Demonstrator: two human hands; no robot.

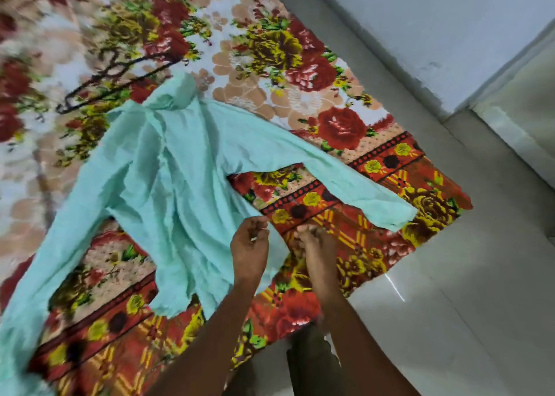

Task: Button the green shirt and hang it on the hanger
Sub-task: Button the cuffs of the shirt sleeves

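One floral red, yellow and white bedspread (315, 95) carries one crumpled mint-green cotton shirt (168, 179), both sleeves spread wide. One thin dark hanger (114, 74) lies beyond its collar. Both forearms reach forward: the left hand (250, 247) pinches the shirt's hem edge; the right hand (315, 247) is blurred, its grasp unclear.

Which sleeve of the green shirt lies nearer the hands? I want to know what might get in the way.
The sleeve stretching toward the floor side; its cuff ends just beyond the right hand. The other sleeve trails off to the far left.
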